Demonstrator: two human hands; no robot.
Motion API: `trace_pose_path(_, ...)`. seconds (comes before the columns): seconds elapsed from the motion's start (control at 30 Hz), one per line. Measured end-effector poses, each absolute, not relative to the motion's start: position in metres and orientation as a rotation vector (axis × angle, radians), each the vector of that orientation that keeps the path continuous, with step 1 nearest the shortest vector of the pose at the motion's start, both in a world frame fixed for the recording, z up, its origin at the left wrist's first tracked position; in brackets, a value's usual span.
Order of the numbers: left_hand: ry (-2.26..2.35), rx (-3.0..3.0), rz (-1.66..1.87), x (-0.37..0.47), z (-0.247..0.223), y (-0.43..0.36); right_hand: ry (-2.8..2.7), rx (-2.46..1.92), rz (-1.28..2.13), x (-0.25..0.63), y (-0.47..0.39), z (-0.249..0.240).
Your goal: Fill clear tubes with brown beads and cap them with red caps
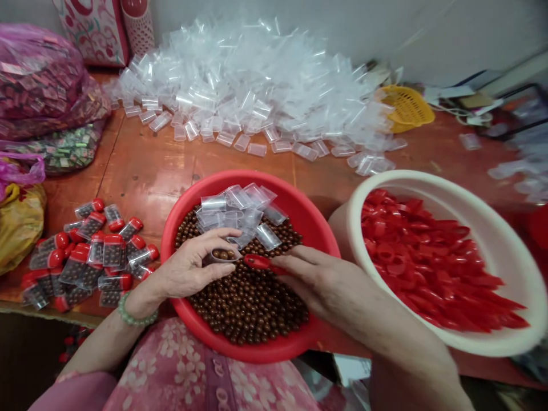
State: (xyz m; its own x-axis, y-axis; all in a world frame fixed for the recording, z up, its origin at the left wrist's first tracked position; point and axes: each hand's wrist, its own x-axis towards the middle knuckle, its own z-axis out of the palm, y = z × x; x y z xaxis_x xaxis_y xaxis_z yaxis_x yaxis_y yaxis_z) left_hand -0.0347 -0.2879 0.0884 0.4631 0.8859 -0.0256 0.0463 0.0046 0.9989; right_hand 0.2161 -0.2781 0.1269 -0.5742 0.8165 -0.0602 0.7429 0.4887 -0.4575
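Observation:
My left hand (199, 260) grips a clear plastic container (222, 255) with brown balls in its open end. Close to that opening, my right hand (314, 277) pinches a red plastic cap (257, 261); a small gap seems to lie between cap and container. Both hands are over a red basin (317, 214), which holds many small brown balls (252, 308). On top of the balls lies a heap of empty clear containers (237, 208). To the right, a cream basin (509, 245) holds a mass of red caps (423, 268).
Filled containers with red caps (113, 251) lie scattered at the left. Behind the basin rises a large pile of clear containers (257, 85), with a yellow basket (406, 105) beside it. Purple bags (38, 80) stand at the far left.

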Motion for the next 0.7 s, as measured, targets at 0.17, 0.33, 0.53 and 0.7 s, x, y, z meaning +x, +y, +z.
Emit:
trace_pose_path(0.17, 0.903, 1.323, 0.829, -0.033, 0.086, -0.291, -2.45, -1.219, 0.925, 0.193, -0.269, 0.125)
trace_pose_path(0.33, 0.979, 1.205, 0.897, -0.034, 0.09, -0.288, -1.754, -1.341, 1.218, 0.18, -0.27, 0.102)
trace_pose_path(0.53, 0.981, 1.137, 0.957, -0.033, 0.093, -0.287, -1.27, -1.286, 1.226, 0.153, -0.272, 0.084)
trace_pose_path(0.7, 1.009, 1.15, 1.005, -0.029, 0.092, -0.288, -1.299, -1.151, 1.202, 0.141, -0.268, 0.077)
